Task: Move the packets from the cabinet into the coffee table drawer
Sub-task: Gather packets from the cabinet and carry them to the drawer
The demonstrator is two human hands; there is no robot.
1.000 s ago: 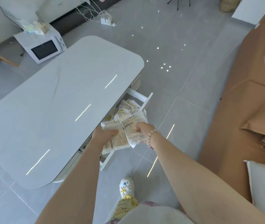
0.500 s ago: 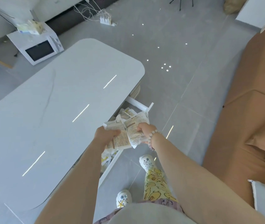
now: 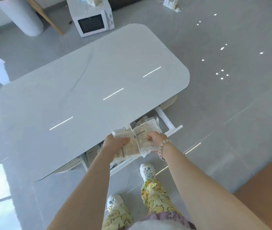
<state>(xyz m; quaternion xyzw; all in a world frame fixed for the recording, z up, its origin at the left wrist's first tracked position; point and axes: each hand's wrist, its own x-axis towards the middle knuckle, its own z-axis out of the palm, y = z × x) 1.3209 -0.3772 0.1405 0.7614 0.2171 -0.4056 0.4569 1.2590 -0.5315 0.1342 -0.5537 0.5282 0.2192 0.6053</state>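
A stack of pale printed packets [image 3: 134, 144] hangs just above the open white drawer [image 3: 169, 123] of the coffee table [image 3: 85, 90]. My left hand [image 3: 115, 141] grips the left side of the stack. Its right side is held by my right hand [image 3: 154, 138], which wears a bead bracelet. More packets [image 3: 146, 121] lie inside the drawer, partly hidden under the table top and the stack.
A white microwave [image 3: 93, 22] sits on the floor beyond the table, with a grey cylinder [image 3: 20, 15] and a wooden leg to its left. A power strip [image 3: 170, 4] lies at the far right. A brown sofa [image 3: 264, 188] borders the right. My feet stand before the drawer.
My view has swung left and I have stepped round so I face the drawer more squarely. Both hands keep hold of the packet stack over the drawer.
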